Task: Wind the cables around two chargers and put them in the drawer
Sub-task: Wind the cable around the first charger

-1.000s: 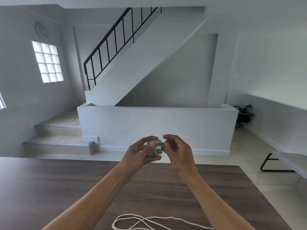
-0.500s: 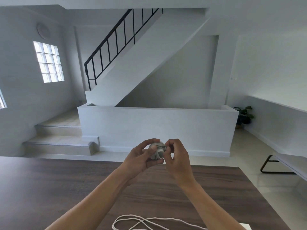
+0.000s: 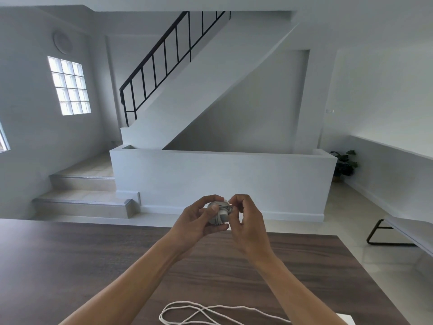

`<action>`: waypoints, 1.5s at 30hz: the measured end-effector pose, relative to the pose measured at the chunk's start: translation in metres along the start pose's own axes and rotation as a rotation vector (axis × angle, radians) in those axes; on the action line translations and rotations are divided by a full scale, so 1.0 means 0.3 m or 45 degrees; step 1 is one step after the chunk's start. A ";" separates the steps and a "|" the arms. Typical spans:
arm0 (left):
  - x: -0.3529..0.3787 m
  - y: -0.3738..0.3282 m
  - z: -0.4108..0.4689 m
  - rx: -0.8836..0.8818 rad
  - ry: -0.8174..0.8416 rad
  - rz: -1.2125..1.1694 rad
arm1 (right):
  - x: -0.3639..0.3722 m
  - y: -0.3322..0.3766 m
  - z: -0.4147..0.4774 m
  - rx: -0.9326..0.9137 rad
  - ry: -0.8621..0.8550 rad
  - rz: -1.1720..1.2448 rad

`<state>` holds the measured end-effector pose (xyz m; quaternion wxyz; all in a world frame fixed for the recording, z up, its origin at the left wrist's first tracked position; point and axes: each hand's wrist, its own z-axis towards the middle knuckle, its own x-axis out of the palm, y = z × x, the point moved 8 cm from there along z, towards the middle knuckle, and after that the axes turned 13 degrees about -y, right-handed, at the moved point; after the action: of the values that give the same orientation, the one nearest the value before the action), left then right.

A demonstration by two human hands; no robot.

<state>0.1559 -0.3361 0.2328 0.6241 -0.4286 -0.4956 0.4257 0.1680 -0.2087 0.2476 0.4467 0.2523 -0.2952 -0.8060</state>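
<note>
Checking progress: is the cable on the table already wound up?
No, the white cable lies in loose loops on the table.

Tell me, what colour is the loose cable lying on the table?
White. The cable lies on the dark wooden table, clearest in the head view.

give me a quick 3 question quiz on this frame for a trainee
1. True or false: the left hand and the right hand are both on the charger, held up above the table.
2. Where does the loose white cable lie? A: on the table, near the person. B: on the stairs. C: draped over the left wrist.
3. Short answer: is a drawer in view?

Key: 1 true. 2 A. 3 no.
</note>
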 end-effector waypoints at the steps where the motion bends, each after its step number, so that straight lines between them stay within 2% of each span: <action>1: -0.004 0.000 0.001 0.009 -0.008 0.014 | 0.001 0.001 0.001 0.009 0.005 0.008; 9: -0.037 -0.017 0.008 0.032 -0.028 0.052 | 0.005 0.005 0.013 0.080 0.067 0.094; 17: -0.040 -0.017 0.012 -0.037 -0.022 -0.014 | -0.018 0.046 0.002 -0.243 -0.054 -0.038; 27: -0.057 0.007 0.013 -0.158 -0.039 -0.102 | -0.009 0.028 0.005 -0.133 0.125 0.071; 34: -0.054 0.016 0.006 -0.206 0.003 -0.098 | -0.016 0.041 -0.003 -0.245 0.190 0.090; 42: -0.063 0.041 0.002 -0.247 0.004 -0.057 | 0.003 0.039 -0.006 -0.319 0.359 -0.103; 45: -0.062 0.028 0.008 -0.229 0.023 0.027 | 0.007 0.059 -0.009 -0.451 0.393 -0.184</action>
<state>0.1498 -0.3514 0.2205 0.5828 -0.4921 -0.5217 0.3821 0.1787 -0.2188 0.2577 0.4651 0.3108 -0.0586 -0.8269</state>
